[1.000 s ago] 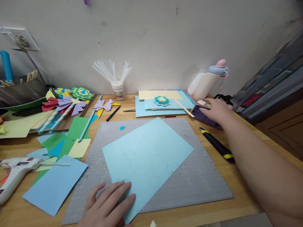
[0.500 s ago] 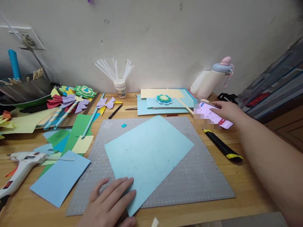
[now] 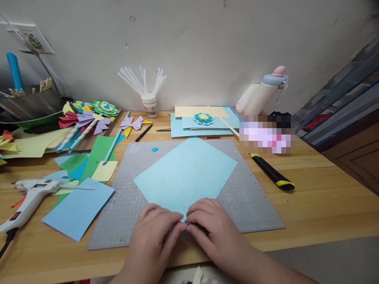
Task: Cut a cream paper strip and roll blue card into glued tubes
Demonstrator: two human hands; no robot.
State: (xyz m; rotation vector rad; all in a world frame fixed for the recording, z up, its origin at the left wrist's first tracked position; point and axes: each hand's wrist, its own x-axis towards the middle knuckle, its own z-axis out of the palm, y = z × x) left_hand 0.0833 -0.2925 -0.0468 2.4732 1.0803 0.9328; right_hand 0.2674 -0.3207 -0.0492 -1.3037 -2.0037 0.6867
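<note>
A light blue sheet of paper lies cornerwise on the grey cutting mat. At its near corner my left hand and my right hand meet, thumbs and fingertips pinching the paper's edge. Both hands are closed on that corner, which their fingers partly hide. Beyond the sheet, a small blue paper scrap rests on the mat. To the right of the mat lies a black and yellow utility knife.
On the left are a glue gun, a blue paper piece and paper flowers. A cup of glue sticks stands by the wall. Stacked sheets, a blurred phone and a bottle are at the back right.
My right hand has left the phone and come to the paper's near corner. My left hand has gone from lying on the sheet to pinching it. The view has shifted slightly.
</note>
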